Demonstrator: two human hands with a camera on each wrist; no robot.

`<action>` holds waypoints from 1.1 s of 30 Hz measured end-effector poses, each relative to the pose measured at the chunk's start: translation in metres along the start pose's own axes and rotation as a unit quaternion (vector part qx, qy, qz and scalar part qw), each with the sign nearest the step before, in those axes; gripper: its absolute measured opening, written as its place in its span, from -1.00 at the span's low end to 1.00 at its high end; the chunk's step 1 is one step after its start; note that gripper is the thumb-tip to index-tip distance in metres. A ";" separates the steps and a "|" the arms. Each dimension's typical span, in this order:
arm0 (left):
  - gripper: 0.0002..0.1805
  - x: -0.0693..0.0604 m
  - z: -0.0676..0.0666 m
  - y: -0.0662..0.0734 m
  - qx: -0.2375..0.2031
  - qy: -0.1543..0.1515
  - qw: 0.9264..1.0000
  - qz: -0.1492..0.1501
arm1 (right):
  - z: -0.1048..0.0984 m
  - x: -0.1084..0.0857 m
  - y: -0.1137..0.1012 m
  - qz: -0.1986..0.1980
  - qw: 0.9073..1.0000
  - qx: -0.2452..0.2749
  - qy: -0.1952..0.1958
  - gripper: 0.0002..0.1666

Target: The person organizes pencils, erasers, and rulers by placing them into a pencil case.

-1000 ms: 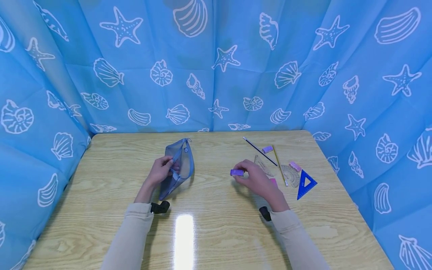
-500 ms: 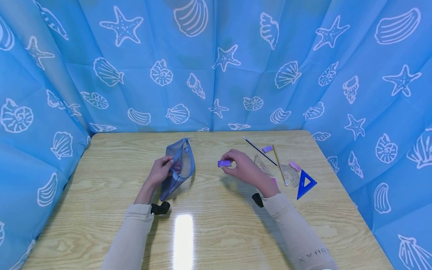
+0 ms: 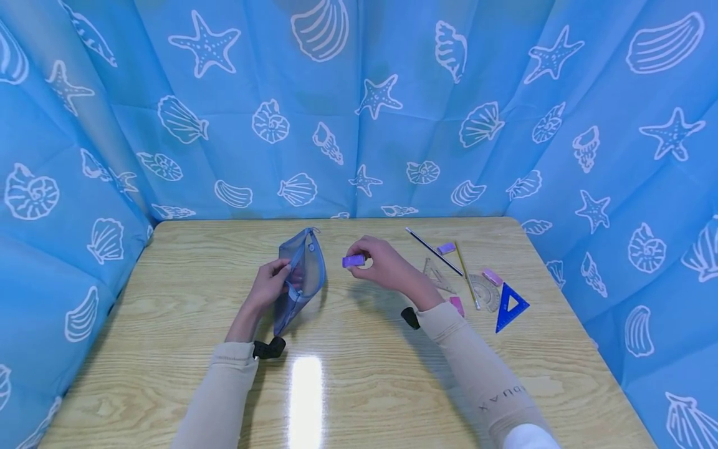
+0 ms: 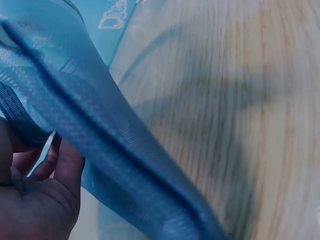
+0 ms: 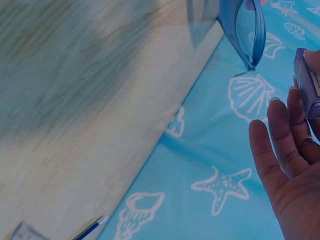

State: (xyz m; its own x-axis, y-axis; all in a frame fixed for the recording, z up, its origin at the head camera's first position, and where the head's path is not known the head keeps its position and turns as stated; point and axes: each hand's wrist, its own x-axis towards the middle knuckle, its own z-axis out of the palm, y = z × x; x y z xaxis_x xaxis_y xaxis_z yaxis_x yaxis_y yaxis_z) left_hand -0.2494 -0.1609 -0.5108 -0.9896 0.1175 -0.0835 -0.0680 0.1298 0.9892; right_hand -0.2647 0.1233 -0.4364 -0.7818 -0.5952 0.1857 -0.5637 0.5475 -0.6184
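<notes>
A blue-grey mesh zip pouch [image 3: 305, 274] stands on the table with its mouth spread open to the right. My left hand [image 3: 265, 288] grips the pouch's left edge, and the left wrist view shows the thumb and fingers [image 4: 69, 165] pinching the fabric. To the right of the pouch, my right hand [image 3: 384, 265] holds a purple eraser [image 3: 353, 261] between thumb and fingers, above the table and apart from the pouch. In the right wrist view the eraser [image 5: 307, 82] sits at the right edge, with the other fingers [image 5: 282, 135] extended.
On the wooden table [image 3: 359, 386], to the right, lie a dark pencil [image 3: 434, 251], a yellow pencil [image 3: 467, 274], a purple eraser [image 3: 446, 248], pink erasers [image 3: 492, 277], a clear protractor [image 3: 485, 294], a clear set square [image 3: 438, 277] and a blue set square [image 3: 511, 307]. A blue curtain [image 3: 359, 112] surrounds the table.
My right hand has moved left and slightly away from me, bringing the purple eraser closer to the pouch. My left hand has kept its grip, nearly still.
</notes>
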 end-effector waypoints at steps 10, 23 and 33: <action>-0.63 -0.004 0.005 0.009 -0.008 0.014 1.000 0.018 | 0.004 0.023 -0.007 -0.012 1.000 -0.008 -0.018 -0.87; -0.62 -0.009 0.008 0.012 -0.019 0.017 1.000 0.015 | 0.009 0.043 -0.013 -0.017 0.998 -0.034 -0.050 -0.87; -0.64 -0.009 0.014 0.014 -0.032 0.031 0.999 0.009 | 0.013 0.049 -0.019 -0.009 0.998 -0.040 -0.058 -0.86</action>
State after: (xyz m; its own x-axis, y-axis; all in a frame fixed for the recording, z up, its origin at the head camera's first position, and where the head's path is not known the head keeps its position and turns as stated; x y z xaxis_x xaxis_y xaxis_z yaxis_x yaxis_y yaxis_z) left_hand -0.2392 -0.1468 -0.4978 -0.9965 0.0580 -0.0608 -0.0570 0.0643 0.9963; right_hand -0.2887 0.0763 -0.4254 -0.7382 -0.6665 0.1041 -0.6001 0.5784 -0.5526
